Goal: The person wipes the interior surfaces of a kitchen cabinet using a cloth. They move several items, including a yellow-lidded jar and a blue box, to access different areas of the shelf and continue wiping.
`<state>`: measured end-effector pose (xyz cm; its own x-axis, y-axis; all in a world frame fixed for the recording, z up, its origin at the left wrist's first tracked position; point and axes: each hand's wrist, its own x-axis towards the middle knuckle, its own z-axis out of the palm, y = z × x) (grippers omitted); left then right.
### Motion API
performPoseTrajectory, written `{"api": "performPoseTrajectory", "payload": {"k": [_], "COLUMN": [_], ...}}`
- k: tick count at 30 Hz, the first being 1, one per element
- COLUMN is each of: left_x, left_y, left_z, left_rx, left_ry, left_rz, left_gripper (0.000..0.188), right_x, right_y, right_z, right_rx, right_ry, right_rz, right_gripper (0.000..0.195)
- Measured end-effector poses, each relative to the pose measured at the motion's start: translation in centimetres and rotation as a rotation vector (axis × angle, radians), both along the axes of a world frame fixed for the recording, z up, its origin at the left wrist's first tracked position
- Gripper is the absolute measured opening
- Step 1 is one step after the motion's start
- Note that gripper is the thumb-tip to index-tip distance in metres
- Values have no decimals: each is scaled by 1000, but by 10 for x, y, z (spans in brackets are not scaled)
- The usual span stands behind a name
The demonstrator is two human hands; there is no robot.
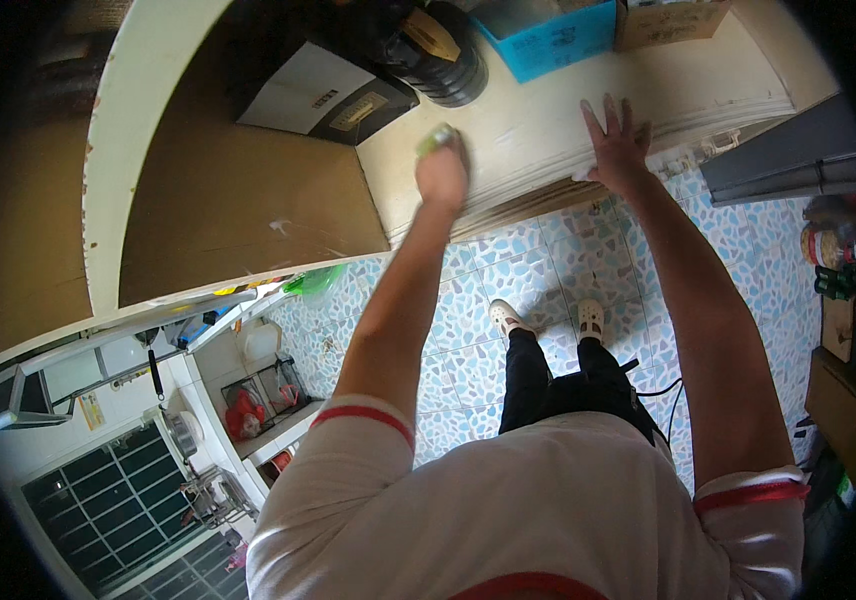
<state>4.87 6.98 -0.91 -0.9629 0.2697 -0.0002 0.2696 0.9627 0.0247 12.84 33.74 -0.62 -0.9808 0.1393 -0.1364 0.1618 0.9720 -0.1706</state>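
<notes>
My left hand (443, 178) is closed around a small green object (435, 140), perhaps a sponge, at the surface of a pale shelf board (525, 127). Motion blurs both the hand and the object. To the right, my right hand (618, 154) lies with spread fingers at the shelf's front edge. By its thumb is a small white patch that I cannot identify. Beyond my left hand stand a large dark plastic bottle (447, 71) and a grey-and-black box (323, 94).
A blue box (552, 37) and a cardboard box (664, 22) stand at the shelf's back. A brown cabinet side panel (248, 195) rises at left. A dark grey panel (788, 154) juts in at right. Patterned floor tiles (465, 330) lie below.
</notes>
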Motion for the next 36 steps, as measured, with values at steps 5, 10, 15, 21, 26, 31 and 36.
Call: {"api": "performPoseTrajectory", "payload": {"k": [5, 10, 15, 21, 26, 31, 36], "left_x": [23, -10, 34, -26, 50, 16, -28], "left_y": [18, 9, 5, 9, -17, -64, -75], "left_z": [2, -5, 6, 7, 1, -4, -4], "left_rx": [-11, 16, -89, -59, 155, -84, -75], "left_ry": [-30, -60, -90, -17, -25, -30, 14], "left_rz": [-61, 20, -93, -16, -116, 18, 186], "left_gripper": [26, 25, 38, 28, 23, 35, 36], "right_x": [1, 0, -1, -3, -2, -1, -2], "right_y": [6, -2, 6, -5, 7, 3, -5], "right_z": [-11, -5, -1, 2, -3, -6, -3], "right_rx": [11, 37, 48, 24, 15, -40, -11], "right_ry": [24, 31, -33, -35, -30, -11, 6], "right_rz": [1, 26, -13, 22, -8, -4, 29], "right_gripper": [112, 114, 114, 113, 112, 112, 112]}}
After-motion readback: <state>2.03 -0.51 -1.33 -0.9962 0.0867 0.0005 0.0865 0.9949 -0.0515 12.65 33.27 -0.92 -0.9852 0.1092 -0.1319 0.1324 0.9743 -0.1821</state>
